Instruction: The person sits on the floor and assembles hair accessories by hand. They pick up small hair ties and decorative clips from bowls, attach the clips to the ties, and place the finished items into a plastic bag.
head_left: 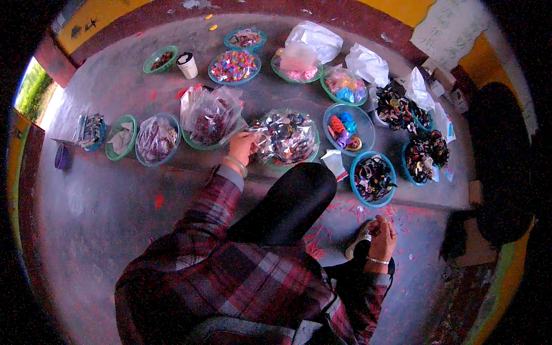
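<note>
My left hand [242, 146]: closed on the edge of a clear plastic bag [286, 137] of small dark pieces, which sits in a green bowl [311, 150] just ahead of my raised knee [299, 190]. My right hand [382, 234]: down on the floor [103, 201] beside my shoe [357, 244], fingers curled; I cannot tell whether it holds anything. Nearby: blue bowl of hair ties [372, 178]; blue bowl of bright clips [347, 127]; bagged dark red pieces [210, 118] to the left.

About twelve round bowls [372, 179] of trinkets, one white cup [187, 65], two hands [242, 146].
</note>
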The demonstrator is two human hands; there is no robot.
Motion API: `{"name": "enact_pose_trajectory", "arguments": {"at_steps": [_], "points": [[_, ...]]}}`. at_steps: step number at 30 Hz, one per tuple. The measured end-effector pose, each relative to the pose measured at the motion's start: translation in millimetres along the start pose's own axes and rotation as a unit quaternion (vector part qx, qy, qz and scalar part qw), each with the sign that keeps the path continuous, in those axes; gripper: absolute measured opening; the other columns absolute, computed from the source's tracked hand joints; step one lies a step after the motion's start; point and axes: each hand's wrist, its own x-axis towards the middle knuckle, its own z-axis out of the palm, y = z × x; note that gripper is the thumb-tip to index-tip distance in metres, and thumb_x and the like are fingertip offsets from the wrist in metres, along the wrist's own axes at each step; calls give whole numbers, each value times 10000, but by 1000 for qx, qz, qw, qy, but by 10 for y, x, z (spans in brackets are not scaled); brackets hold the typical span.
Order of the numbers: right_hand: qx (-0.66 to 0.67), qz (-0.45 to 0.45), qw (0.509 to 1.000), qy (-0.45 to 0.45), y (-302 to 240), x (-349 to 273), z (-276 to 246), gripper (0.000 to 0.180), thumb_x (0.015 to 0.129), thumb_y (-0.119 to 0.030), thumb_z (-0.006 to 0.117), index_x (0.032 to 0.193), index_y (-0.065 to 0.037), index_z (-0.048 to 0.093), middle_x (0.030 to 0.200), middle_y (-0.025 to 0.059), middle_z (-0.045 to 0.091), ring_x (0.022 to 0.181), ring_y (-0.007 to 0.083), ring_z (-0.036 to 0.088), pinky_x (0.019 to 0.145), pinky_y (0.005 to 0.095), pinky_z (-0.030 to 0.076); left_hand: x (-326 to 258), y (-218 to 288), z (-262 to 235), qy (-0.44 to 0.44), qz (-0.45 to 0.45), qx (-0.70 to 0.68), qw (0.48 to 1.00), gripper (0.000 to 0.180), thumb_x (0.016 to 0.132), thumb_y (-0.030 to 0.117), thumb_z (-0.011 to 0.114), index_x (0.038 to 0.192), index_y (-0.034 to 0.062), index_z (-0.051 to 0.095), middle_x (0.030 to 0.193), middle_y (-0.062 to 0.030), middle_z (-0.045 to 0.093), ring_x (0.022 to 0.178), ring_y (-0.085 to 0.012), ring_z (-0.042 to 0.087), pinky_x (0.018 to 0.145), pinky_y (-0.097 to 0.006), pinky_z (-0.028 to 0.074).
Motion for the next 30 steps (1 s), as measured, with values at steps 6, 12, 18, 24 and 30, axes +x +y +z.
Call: {"name": "enact_pose_trajectory", "arguments": {"at_steps": [6,12,18,24,30], "points": [[-99,-2,995,10,-107,-50,98,171,839,-141,535,859,14,606,707,49,581,607,119,519,532,224,400,1,-390,-64,82,75,54,992,107,781,61,531,842,-26,542,741,-85,549,640,-190,556,545,-295,516],[-18,-16,1000,-4,-17,-11,30,179,843,-139,530,866,24,601,714,55,579,605,128,517,540,234,404,71,-715,-108,73,281,274,917,114,738,31,543,778,-76,536,734,-115,559,666,-215,582,537,-320,521],[-16,-26,1000,3,8,4,40,212,833,-184,544,845,16,612,644,63,571,559,133,521,506,235,376,-11,-665,132,106,159,160,968,157,731,61,561,754,-94,552,702,-121,579,599,-209,592,517,-299,508],[-29,-11,999,-18,-40,-10,23,188,836,-150,549,874,23,610,715,69,597,619,133,534,571,237,420,-165,-359,320,122,134,219,959,142,723,76,571,793,-47,585,703,-108,593,593,-186,595,491,-302,483],[-37,-10,999,-2,-19,-13,18,183,836,-147,550,875,20,612,722,71,601,617,135,537,568,236,421,-163,-357,207,155,195,374,893,200,699,103,624,856,-16,591,752,-108,607,669,-187,598,586,-324,466]]}}
